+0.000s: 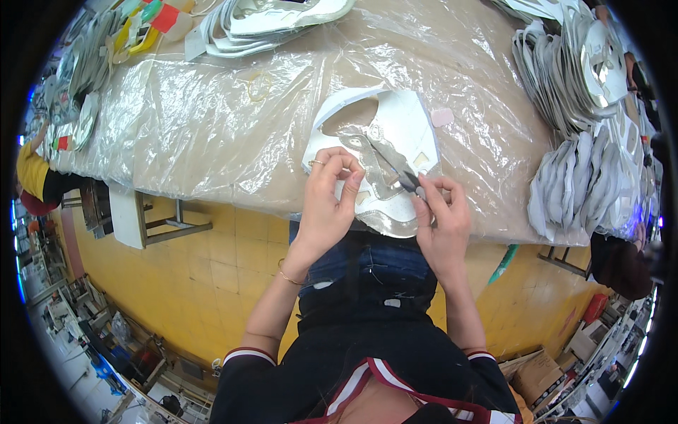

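A white and silver-grey shoe upper [417, 116] lies flat at the near edge of the plastic-covered table, with a large opening at its far end. My left hand [330, 187] is over its left side, thumb and fingertips closed in a pinch; whatever is between them is too small to make out. On the other side, my right hand [446, 215] grips small dark thread snips [408, 182], their tips over the middle of the upper. A thin dark line slants up and left from the snips across the upper.
Clear plastic sheet covers the table [226, 134]. Stacked shoe uppers [275, 32] lie at the far edge, and more piles [565, 78] fill the right side. A small pink piece [443, 117] sits beside the upper. Another person [42, 173] in yellow is at the far left.
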A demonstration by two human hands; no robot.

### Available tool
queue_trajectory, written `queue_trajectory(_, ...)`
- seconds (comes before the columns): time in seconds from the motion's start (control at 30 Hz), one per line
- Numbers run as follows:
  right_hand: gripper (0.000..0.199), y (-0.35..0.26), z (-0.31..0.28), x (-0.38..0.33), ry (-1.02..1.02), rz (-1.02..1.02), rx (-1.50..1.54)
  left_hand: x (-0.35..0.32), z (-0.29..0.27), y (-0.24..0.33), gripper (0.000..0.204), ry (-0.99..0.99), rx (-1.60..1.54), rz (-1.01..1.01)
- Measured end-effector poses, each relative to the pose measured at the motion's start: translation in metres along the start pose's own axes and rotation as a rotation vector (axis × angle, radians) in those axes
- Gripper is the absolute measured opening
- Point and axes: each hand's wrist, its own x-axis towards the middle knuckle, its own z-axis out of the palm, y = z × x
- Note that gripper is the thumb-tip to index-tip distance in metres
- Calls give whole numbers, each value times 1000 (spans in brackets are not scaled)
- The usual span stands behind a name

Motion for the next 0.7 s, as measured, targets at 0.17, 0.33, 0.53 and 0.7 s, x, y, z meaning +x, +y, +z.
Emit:
queue_trajectory(0.17, 28, -17, -18, -6, -81, 80, -162, 3, 8, 15, 23, -147, 445, 159)
queue_trajectory(0.33, 29, -18, -30, -13, -28, 133, -88, 23, 23, 13, 22, -241, 697, 240)
queue_trajectory(0.53, 27, -9, -27, -22, -89, 60, -30, 44, 17, 5, 34, -390, 597, 166)
queue_trajectory(0.7, 26, -15, -19, -14, -137, 0, -107, 46, 24, 0, 30, -382, 556, 129)
